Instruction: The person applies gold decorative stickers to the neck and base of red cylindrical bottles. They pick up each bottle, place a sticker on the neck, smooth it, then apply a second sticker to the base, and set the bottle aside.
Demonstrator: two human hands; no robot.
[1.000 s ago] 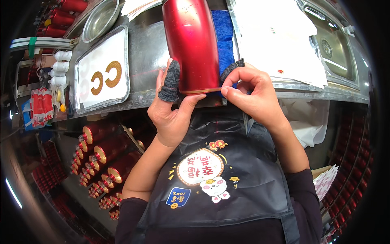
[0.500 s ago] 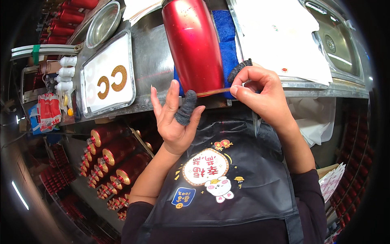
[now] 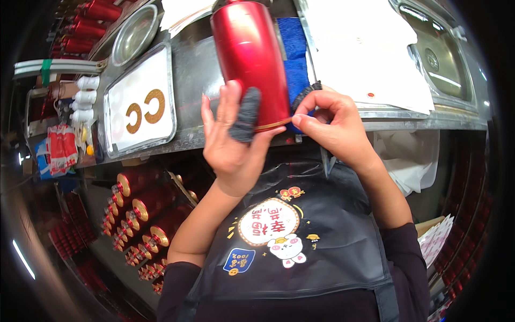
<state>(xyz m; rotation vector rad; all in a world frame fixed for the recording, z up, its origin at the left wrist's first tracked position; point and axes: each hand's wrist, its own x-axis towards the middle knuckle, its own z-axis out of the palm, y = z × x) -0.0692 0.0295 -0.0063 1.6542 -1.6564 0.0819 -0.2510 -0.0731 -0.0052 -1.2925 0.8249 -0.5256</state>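
A shiny red bottle (image 3: 252, 59) lies on a blue cloth (image 3: 294, 53), its near end toward me. A thin gold strip (image 3: 273, 126) runs along the edge of that end. My right hand (image 3: 335, 121) pinches the strip's right end between thumb and forefinger. A pointed metal tool, perhaps tweezers (image 3: 328, 163), sticks out below that palm; its grip is hidden. My left hand (image 3: 228, 145), fingers stretched, rests at the bottle's near left side, thumb along the strip. Dark grey fabric sleeves cover one finger on each hand.
Left of the bottle lies a tray (image 3: 173, 107) with two gold C-shaped pieces, below a steel bowl (image 3: 134, 35). White sheets (image 3: 365, 48) and a sink (image 3: 445, 70) are at right. Several red bottles (image 3: 145, 209) with gold collars stand below the bench's left edge.
My left hand has moved up and right onto the bottle's near end, and its thumb now reaches the strip. The strip's right end and my right hand have shifted slightly left.
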